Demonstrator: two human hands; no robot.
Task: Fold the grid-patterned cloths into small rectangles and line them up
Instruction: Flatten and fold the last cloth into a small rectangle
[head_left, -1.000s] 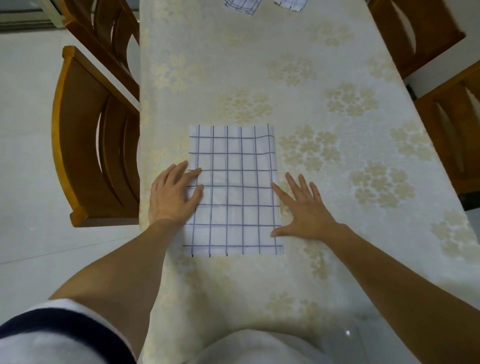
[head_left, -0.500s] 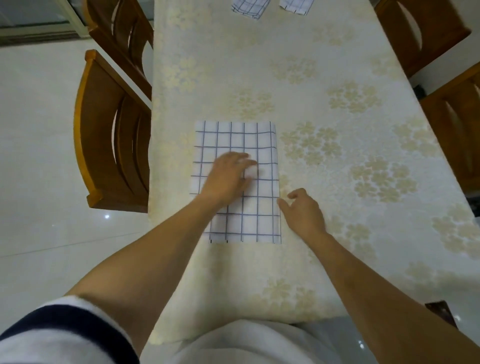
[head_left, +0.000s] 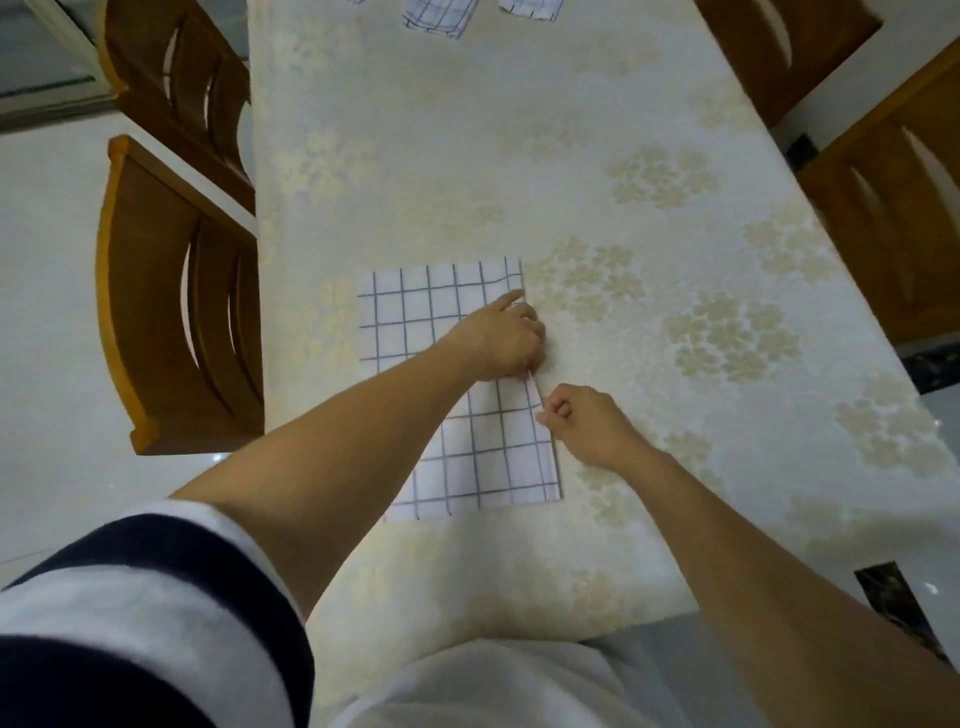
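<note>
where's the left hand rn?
Head view: left hand reaches across the grid cloth to its right edge, just above the right hand pinching that same edge.

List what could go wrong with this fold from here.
1. Both hands, left hand and right hand, pinch only the right edge of the grid cloth; its free left side may drag or crease when lifted.
2. The cloth lies slightly askew on the smooth tablecloth, so the fold's edges may not line up.
</note>
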